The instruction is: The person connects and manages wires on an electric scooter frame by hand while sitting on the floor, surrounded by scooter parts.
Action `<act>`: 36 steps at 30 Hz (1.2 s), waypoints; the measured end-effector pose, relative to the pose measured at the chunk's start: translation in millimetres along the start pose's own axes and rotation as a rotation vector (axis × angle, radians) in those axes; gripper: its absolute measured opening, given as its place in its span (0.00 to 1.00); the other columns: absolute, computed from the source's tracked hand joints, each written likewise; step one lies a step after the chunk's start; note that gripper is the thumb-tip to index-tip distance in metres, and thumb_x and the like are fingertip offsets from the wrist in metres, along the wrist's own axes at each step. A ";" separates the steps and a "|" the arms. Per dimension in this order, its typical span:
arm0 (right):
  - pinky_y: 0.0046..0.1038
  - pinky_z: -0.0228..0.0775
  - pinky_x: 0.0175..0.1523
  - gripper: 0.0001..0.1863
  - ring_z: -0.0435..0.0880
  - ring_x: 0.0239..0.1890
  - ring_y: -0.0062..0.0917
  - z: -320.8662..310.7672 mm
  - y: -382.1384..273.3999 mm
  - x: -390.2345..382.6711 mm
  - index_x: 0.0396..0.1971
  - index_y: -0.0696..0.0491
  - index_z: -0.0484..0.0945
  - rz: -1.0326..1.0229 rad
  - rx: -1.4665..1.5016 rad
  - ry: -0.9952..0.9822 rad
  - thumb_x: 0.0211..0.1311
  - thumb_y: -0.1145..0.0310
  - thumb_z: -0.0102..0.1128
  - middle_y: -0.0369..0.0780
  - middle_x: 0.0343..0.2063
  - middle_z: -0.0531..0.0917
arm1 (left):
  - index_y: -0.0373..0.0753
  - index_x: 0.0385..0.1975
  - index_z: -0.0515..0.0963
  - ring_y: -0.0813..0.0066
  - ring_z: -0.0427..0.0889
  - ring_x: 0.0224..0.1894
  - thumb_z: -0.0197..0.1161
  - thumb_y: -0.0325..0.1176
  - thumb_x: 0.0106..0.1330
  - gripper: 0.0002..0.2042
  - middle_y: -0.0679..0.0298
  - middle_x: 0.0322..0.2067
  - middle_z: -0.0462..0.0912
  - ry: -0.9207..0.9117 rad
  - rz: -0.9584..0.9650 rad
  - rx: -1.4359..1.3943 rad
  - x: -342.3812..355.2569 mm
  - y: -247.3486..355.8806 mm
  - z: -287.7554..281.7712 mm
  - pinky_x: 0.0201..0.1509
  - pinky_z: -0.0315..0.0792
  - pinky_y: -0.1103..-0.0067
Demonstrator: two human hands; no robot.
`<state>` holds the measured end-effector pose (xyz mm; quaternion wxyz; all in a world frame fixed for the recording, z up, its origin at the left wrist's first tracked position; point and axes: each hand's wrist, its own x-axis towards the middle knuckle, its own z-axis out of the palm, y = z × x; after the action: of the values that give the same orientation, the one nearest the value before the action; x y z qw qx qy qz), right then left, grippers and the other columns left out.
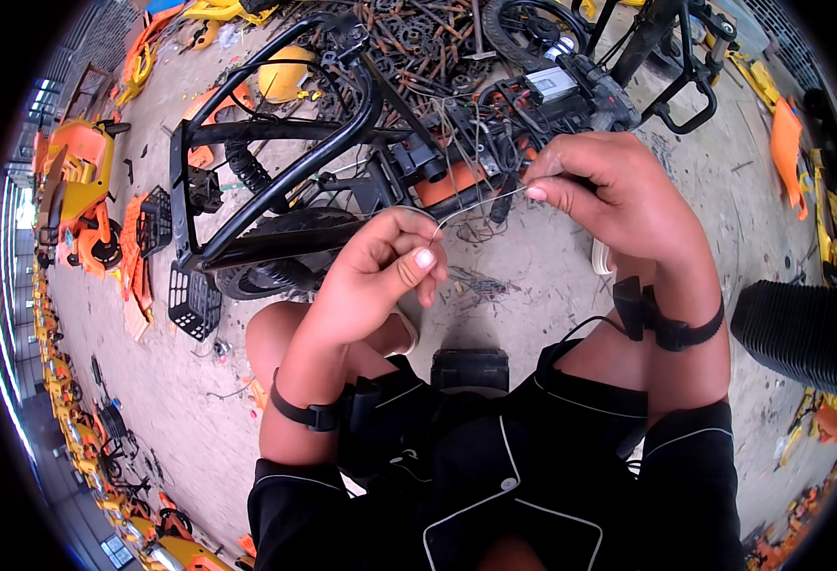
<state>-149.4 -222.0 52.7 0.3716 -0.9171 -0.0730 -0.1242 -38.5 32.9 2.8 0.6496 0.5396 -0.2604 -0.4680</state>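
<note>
A thin, pale wire (480, 203) stretches between my two hands, slightly curved. My left hand (380, 271) pinches one end of it between thumb and forefinger, with a bit of the end bent near the fingertips. Higher up and to the right, my right hand (614, 195) grips the other end between thumb and curled forefinger. Beyond the wire stands a black vehicle frame (280, 195) with a wheel (290, 238) low beneath it. Cables and dark parts (471, 143) crowd the space just past my hands.
Rusty metal parts (418, 48) lie heaped at the far side. A yellow helmet-like shell (283, 74) rests behind the frame. Black plastic baskets (195, 303) are on the floor at left. A stack of black ribbed items (799, 338) stands at right. Orange and yellow panels (788, 143) line the edges.
</note>
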 end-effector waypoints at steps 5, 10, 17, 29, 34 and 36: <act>0.32 0.69 0.30 0.04 0.79 0.25 0.37 1.3 3.7 -0.3 0.29 0.54 0.79 -0.071 0.040 0.070 0.58 0.70 0.64 0.41 0.21 0.79 | 0.31 0.45 0.75 0.79 0.75 0.21 0.48 0.42 0.75 0.18 0.58 0.30 0.81 -0.088 -0.232 -0.085 -3.1 8.4 1.2 0.28 0.70 0.84; 0.31 0.70 0.32 0.04 0.80 0.27 0.35 -0.8 3.2 0.1 0.29 0.56 0.79 -0.064 0.013 0.059 0.57 0.72 0.64 0.41 0.23 0.81 | 0.30 0.39 0.77 0.81 0.75 0.21 0.49 0.40 0.75 0.17 0.58 0.29 0.81 -0.156 -0.303 -0.156 -6.5 12.1 -4.4 0.24 0.66 0.86; 0.29 0.73 0.36 0.04 0.83 0.31 0.33 -4.6 -0.5 -0.8 0.29 0.58 0.80 -0.036 0.003 0.027 0.56 0.74 0.65 0.40 0.25 0.83 | 0.32 0.35 0.80 0.82 0.77 0.26 0.57 0.32 0.70 0.09 0.60 0.30 0.82 0.028 -0.167 0.083 -2.8 -1.7 -9.1 0.30 0.69 0.86; 0.29 0.69 0.30 0.04 0.79 0.25 0.34 -9.2 1.4 0.9 0.29 0.56 0.80 -0.069 0.050 0.083 0.57 0.72 0.65 0.40 0.22 0.80 | 0.32 0.30 0.81 0.77 0.78 0.36 0.67 0.23 0.58 0.03 0.62 0.33 0.81 0.170 0.082 0.328 -1.6 -5.4 -8.7 0.44 0.72 0.80; 0.29 0.69 0.29 0.04 0.79 0.24 0.34 -11.3 4.3 1.5 0.29 0.56 0.79 -0.061 0.055 0.080 0.56 0.73 0.65 0.41 0.21 0.80 | 0.33 0.27 0.78 0.78 0.77 0.35 0.69 0.20 0.55 0.05 0.63 0.31 0.80 0.205 0.096 0.385 -1.3 -8.8 -11.2 0.42 0.71 0.81; 0.30 0.69 0.29 0.04 0.79 0.24 0.35 -11.9 3.9 2.9 0.29 0.57 0.79 -0.081 0.052 0.082 0.56 0.73 0.65 0.41 0.21 0.80 | 0.33 0.25 0.77 0.78 0.77 0.34 0.69 0.19 0.53 0.06 0.64 0.30 0.80 0.225 0.118 0.446 -2.3 -7.8 -11.3 0.42 0.71 0.81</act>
<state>-147.8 -233.0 59.1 0.3927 -0.8976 -0.0980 -0.1748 -32.5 40.3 -7.4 0.5657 0.7020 -0.3143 -0.2973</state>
